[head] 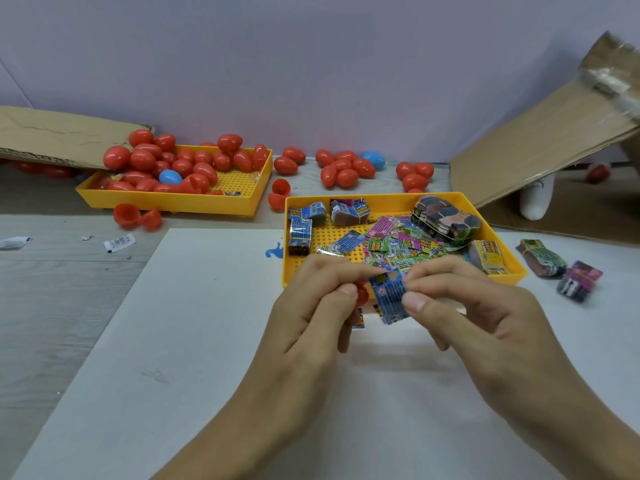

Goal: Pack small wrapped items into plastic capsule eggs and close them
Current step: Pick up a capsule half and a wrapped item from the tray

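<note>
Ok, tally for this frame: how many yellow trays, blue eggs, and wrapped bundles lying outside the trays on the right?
Yellow trays: 2
Blue eggs: 2
Bundles outside the trays: 2
Total: 6

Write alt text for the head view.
Both hands, left hand and right hand, pinch a blue packet; the left also holds a red egg half. Behind them sit a packet tray and an egg tray.
</note>
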Demonstrator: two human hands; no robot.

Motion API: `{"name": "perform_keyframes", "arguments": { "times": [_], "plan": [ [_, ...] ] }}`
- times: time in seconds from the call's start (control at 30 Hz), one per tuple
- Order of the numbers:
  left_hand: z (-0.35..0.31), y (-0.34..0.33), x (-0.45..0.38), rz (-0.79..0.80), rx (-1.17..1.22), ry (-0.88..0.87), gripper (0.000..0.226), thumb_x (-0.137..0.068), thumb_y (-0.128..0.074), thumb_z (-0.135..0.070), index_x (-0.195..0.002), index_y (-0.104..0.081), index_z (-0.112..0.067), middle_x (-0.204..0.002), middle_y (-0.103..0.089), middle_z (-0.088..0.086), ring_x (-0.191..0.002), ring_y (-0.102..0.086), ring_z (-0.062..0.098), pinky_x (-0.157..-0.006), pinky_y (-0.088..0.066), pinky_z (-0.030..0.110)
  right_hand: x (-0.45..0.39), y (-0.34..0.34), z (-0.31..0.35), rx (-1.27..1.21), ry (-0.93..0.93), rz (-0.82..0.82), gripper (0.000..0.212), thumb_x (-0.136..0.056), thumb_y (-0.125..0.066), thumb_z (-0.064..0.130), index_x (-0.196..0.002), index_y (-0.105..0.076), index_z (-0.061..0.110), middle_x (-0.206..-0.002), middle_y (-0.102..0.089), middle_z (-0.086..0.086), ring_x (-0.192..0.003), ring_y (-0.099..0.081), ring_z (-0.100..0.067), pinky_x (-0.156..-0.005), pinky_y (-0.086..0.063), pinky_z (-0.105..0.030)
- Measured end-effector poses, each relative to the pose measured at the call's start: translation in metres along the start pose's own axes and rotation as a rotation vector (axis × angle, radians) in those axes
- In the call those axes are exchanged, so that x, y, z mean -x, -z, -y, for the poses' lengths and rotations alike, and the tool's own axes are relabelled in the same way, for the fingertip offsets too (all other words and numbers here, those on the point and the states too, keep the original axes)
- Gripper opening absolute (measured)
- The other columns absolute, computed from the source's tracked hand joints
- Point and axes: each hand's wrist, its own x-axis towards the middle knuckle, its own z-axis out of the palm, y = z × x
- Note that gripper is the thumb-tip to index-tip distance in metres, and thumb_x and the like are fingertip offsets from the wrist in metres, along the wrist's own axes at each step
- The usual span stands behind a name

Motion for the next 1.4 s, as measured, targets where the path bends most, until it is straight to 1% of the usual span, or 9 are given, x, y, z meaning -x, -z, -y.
{"name": "perform_keyframes", "arguments": {
  "times": [0.07,0.17,0.3,0.47,0.7,0.9,1.03,1.17,1.4],
  "plan": [
    [-0.0004,-0.0012,0.0009,-0.010,-0.075,-0.044,0.022,-0.090,-0.052,-0.037,-0.093,-0.072,-0.028,-0.093,-0.058,-0.009,-0.071,-0.055,0.010,-0.063,-0.043,0.021,-0.0001,0.0001,0.0004,0.002,0.007,0.000,0.011,-0.076,-0.067,0.024,-0.069,-0.076,0.028,-0.093,-0.066,0.011,-0.065,-0.057,-0.003,-0.051,-0.041,-0.015],
    [0.0007,-0.0029,0.0001,-0.051,-0.181,-0.084,0.009,-0.090,-0.064,-0.027,-0.088,-0.072,-0.026,-0.092,-0.060,-0.009,-0.075,-0.058,0.008,-0.061,-0.042,0.015,0.0008,-0.0001,0.0009,0.037,0.030,0.017,0.008,-0.075,-0.070,0.026,-0.074,-0.077,0.031,-0.094,-0.065,0.011,-0.076,-0.061,-0.008,-0.055,-0.047,-0.022],
    [0.0000,-0.0021,-0.0012,-0.095,-0.213,-0.099,0.011,-0.089,-0.061,-0.022,-0.087,-0.072,-0.025,-0.092,-0.060,-0.007,-0.080,-0.060,0.011,-0.060,-0.041,0.012,0.0017,0.0029,0.0051,0.137,0.065,0.005,0.017,-0.072,-0.064,0.047,-0.081,-0.078,0.041,-0.092,-0.050,0.014,-0.081,-0.054,-0.018,-0.069,-0.047,-0.029],
    [-0.0013,-0.0033,-0.0002,-0.075,-0.216,-0.128,0.014,-0.090,-0.061,-0.022,-0.091,-0.074,-0.026,-0.094,-0.060,-0.005,-0.078,-0.060,0.009,-0.059,-0.041,0.011,-0.0003,0.0054,0.0092,-0.018,0.004,0.074,0.011,-0.072,-0.070,0.024,-0.074,-0.080,0.022,-0.085,-0.062,0.010,-0.074,-0.058,0.000,-0.060,-0.043,-0.008],
    [0.0004,-0.0033,0.0006,-0.010,-0.155,-0.087,0.013,-0.091,-0.064,-0.028,-0.096,-0.075,-0.030,-0.095,-0.061,-0.011,-0.074,-0.060,0.009,-0.059,-0.045,0.020,-0.0016,0.0033,0.0090,-0.034,-0.026,0.091,0.018,-0.076,-0.065,0.013,-0.079,-0.081,0.021,-0.077,-0.073,-0.004,-0.059,-0.064,-0.008,-0.052,-0.051,-0.020],
    [-0.0001,-0.0005,0.0008,0.025,-0.081,-0.045,0.023,-0.089,-0.057,-0.029,-0.103,-0.076,-0.027,-0.092,-0.060,-0.009,-0.072,-0.059,0.011,-0.059,-0.049,0.026,-0.0008,0.0027,0.0070,-0.031,-0.009,0.052,0.019,-0.066,-0.085,0.018,-0.075,-0.080,0.034,-0.070,-0.074,-0.001,-0.058,-0.066,-0.007,-0.051,-0.049,-0.016],
    [0.0005,0.0024,-0.0001,0.050,0.038,0.039,0.044,-0.089,-0.043,-0.010,-0.114,-0.073,-0.031,-0.098,-0.058,0.002,-0.077,-0.057,0.016,-0.064,-0.050,0.026,0.0003,0.0009,0.0076,0.022,0.018,0.015,0.015,-0.061,-0.076,0.041,-0.075,-0.078,0.038,-0.075,-0.074,0.004,-0.060,-0.065,-0.004,-0.054,-0.053,-0.027],
    [0.0006,0.0008,0.0003,0.006,-0.010,0.043,0.039,-0.090,-0.052,-0.018,-0.124,-0.063,-0.033,-0.102,-0.066,-0.002,-0.073,-0.066,0.015,-0.067,-0.055,0.027,-0.0004,0.0031,0.0074,0.046,0.031,0.010,0.018,-0.065,-0.080,0.024,-0.074,-0.077,0.038,-0.071,-0.072,0.007,-0.059,-0.062,-0.004,-0.051,-0.049,-0.022],
    [-0.0037,0.0015,0.0000,0.007,0.063,0.033,0.037,-0.084,-0.056,-0.008,-0.113,-0.072,-0.024,-0.106,-0.067,0.009,-0.084,-0.071,0.018,-0.073,-0.055,0.017,-0.0011,0.0055,0.0066,0.077,0.038,-0.029,0.019,-0.064,-0.078,0.023,-0.074,-0.076,0.039,-0.072,-0.072,0.005,-0.056,-0.062,-0.011,-0.050,-0.049,-0.029]
  ]
}}
